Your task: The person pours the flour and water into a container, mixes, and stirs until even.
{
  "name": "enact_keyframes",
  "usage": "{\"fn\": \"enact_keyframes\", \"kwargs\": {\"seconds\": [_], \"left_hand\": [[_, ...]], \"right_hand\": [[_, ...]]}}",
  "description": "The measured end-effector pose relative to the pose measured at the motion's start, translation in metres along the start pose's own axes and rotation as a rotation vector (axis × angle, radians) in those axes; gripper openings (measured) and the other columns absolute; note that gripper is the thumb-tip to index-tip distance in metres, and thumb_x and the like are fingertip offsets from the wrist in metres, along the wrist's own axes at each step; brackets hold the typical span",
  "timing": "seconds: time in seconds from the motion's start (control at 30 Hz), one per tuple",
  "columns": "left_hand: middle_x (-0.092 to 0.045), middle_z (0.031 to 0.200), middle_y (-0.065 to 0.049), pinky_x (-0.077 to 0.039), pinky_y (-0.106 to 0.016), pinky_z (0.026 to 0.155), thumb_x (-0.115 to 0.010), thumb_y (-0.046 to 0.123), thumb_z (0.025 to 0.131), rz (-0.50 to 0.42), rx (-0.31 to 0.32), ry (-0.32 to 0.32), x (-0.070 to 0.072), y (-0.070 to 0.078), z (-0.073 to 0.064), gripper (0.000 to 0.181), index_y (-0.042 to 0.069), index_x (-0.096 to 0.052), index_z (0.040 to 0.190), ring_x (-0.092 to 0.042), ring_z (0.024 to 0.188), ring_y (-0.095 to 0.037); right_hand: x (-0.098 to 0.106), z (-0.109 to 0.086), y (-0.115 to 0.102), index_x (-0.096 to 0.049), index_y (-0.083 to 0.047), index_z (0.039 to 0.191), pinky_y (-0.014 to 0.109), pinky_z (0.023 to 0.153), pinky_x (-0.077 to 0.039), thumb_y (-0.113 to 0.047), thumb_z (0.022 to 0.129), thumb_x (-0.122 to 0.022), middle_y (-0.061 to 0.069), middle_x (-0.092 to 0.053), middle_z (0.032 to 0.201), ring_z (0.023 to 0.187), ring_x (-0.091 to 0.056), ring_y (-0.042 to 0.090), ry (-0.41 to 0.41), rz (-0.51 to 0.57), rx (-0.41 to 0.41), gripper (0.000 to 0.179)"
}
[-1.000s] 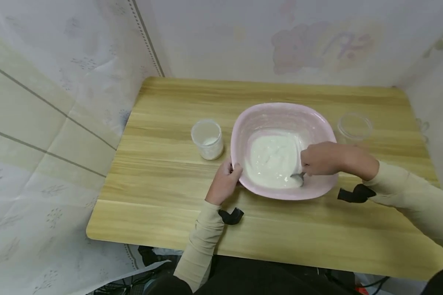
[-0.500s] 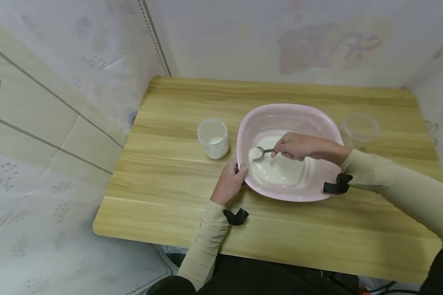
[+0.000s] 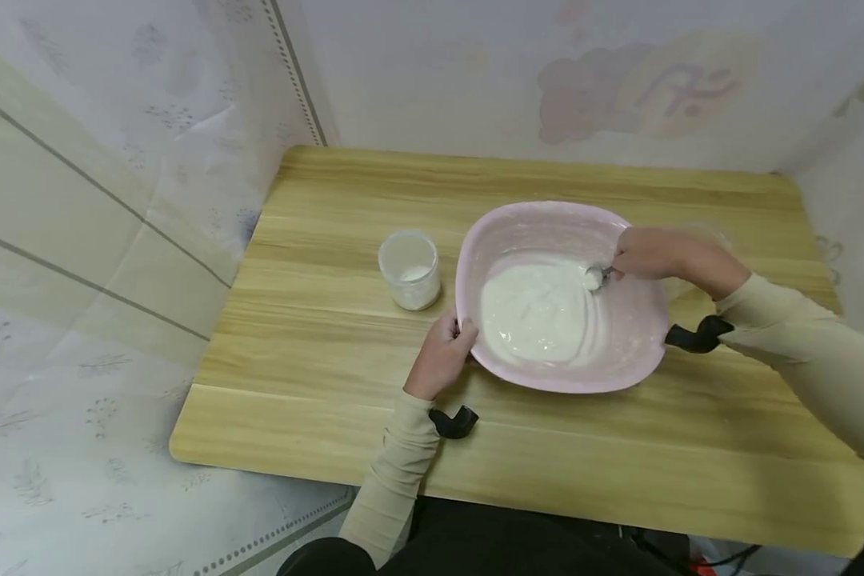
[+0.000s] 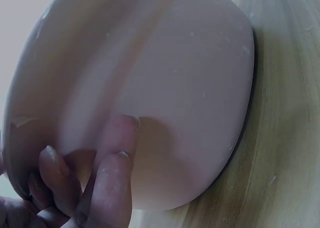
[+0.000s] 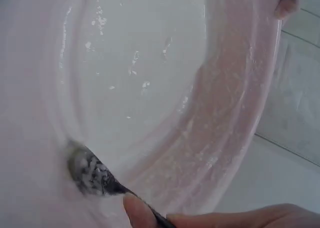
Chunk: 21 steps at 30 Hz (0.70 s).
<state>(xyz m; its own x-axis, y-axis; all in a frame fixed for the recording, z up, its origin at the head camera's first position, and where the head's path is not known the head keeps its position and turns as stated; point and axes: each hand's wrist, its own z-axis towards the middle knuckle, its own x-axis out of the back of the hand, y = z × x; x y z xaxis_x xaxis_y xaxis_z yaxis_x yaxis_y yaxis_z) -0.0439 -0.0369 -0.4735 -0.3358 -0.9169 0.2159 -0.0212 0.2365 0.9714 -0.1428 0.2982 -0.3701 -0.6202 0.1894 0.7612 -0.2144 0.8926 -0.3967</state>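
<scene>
A pink plastic basin [image 3: 504, 212] stands on the wooden table, holding a pool of thick white paste [image 3: 536, 308]. My left hand [image 3: 442, 352] grips the basin's left rim, thumb over the edge; in the left wrist view its fingers [image 4: 112, 188] lie against the outer wall. My right hand [image 3: 658, 254] pinches the handle of a metal spoon [image 3: 596, 278] inside the basin's right side. White paste coats the spoon's bowl, which lies at the paste's upper right edge. In the right wrist view the spoon [image 5: 92, 175] is close against the basin's inner wall.
Left of the basin stands a clear plastic jar [image 3: 410, 270] with some white material inside. A clear round lid [image 3: 709, 236] lies beyond my right hand, partly hidden. The wooden table [image 3: 317, 320] meets patterned wall sheeting at the back and left.
My right hand carried the spoon from the basin's lower right to the left side of the paste, then back to the upper right. My left hand keeps its grip on the rim.
</scene>
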Motion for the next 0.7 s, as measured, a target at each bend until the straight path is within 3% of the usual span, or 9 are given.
{"fn": "enact_keyframes", "kwargs": {"seconds": [0.13, 0.23, 0.3, 0.37, 0.43, 0.5, 0.57, 0.7], "left_hand": [[-0.071, 0.090, -0.019, -0.056, -0.028, 0.065, -0.040, 0.016, 0.106, -0.028, -0.008, -0.024, 0.001, 0.001, -0.001, 0.037, -0.008, -0.060, 0.125, -0.062, 0.071, -0.009], [-0.073, 0.094, -0.023, -0.061, -0.034, 0.067, -0.039, 0.016, 0.107, -0.048, -0.006, -0.030, 0.002, 0.001, -0.001, 0.038, -0.008, -0.058, 0.130, -0.064, 0.072, -0.008], [-0.073, 0.096, -0.025, -0.063, -0.039, 0.068, -0.039, 0.015, 0.107, -0.064, 0.000, -0.039, 0.002, 0.001, -0.002, 0.039, -0.008, -0.057, 0.133, -0.065, 0.073, -0.008], [-0.073, 0.099, -0.027, -0.065, -0.045, 0.071, -0.038, 0.016, 0.107, -0.077, 0.011, -0.048, 0.001, 0.002, -0.003, 0.042, -0.007, -0.055, 0.137, -0.067, 0.074, -0.009], [-0.073, 0.100, -0.028, -0.065, -0.050, 0.074, -0.038, 0.018, 0.107, -0.085, 0.022, -0.062, 0.000, 0.002, -0.003, 0.044, -0.007, -0.053, 0.140, -0.067, 0.074, -0.009], [-0.073, 0.100, -0.027, -0.065, -0.054, 0.076, -0.038, 0.019, 0.107, -0.087, 0.030, -0.071, -0.001, 0.002, -0.003, 0.045, -0.006, -0.052, 0.142, -0.067, 0.075, -0.009], [-0.073, 0.101, -0.027, -0.065, -0.055, 0.076, -0.038, 0.020, 0.107, -0.089, 0.034, -0.075, -0.001, 0.002, -0.003, 0.046, -0.006, -0.051, 0.143, -0.067, 0.074, -0.009], [-0.072, 0.101, -0.029, -0.065, -0.056, 0.076, -0.039, 0.020, 0.107, -0.094, 0.029, -0.077, 0.000, 0.002, -0.006, 0.046, -0.006, -0.051, 0.143, -0.068, 0.073, -0.010]], "right_hand": [[0.003, 0.021, -0.012, -0.078, 0.006, 0.098, 0.022, 0.050, -0.026, -0.009, 0.104, -0.046, -0.011, -0.025, 0.049, 0.049, -0.018, 0.007, -0.014, 0.064, 0.048, 0.036], [0.004, 0.036, -0.033, -0.078, 0.007, 0.105, 0.022, 0.051, -0.024, -0.010, 0.106, -0.043, -0.009, -0.027, 0.049, 0.049, -0.017, 0.007, -0.018, 0.034, 0.082, 0.039], [-0.001, 0.043, -0.048, -0.078, 0.004, 0.110, 0.025, 0.053, -0.029, -0.011, 0.107, -0.041, -0.005, -0.045, 0.054, 0.051, -0.023, 0.009, -0.015, -0.015, 0.124, 0.040], [-0.009, 0.046, -0.063, -0.078, 0.000, 0.109, 0.029, 0.059, -0.041, -0.013, 0.108, -0.042, 0.003, -0.066, 0.071, 0.058, -0.040, 0.010, -0.011, -0.077, 0.178, 0.039], [-0.020, 0.042, -0.073, -0.078, -0.004, 0.112, 0.038, 0.071, -0.052, -0.015, 0.108, -0.044, 0.010, -0.076, 0.097, 0.073, -0.057, 0.016, -0.022, -0.125, 0.214, 0.036], [-0.032, 0.035, -0.080, -0.077, -0.006, 0.115, 0.046, 0.084, -0.058, -0.018, 0.109, -0.048, 0.012, -0.077, 0.114, 0.091, -0.067, 0.021, -0.051, -0.149, 0.234, 0.032], [-0.043, 0.022, -0.083, -0.076, -0.011, 0.119, 0.052, 0.094, -0.058, -0.022, 0.109, -0.051, 0.009, -0.076, 0.120, 0.108, -0.071, 0.026, -0.080, -0.182, 0.223, 0.030], [-0.054, -0.009, -0.076, -0.078, -0.018, 0.120, 0.054, 0.092, -0.060, -0.027, 0.106, -0.059, 0.004, -0.077, 0.122, 0.112, -0.071, 0.029, -0.118, -0.225, 0.194, 0.025]]}}
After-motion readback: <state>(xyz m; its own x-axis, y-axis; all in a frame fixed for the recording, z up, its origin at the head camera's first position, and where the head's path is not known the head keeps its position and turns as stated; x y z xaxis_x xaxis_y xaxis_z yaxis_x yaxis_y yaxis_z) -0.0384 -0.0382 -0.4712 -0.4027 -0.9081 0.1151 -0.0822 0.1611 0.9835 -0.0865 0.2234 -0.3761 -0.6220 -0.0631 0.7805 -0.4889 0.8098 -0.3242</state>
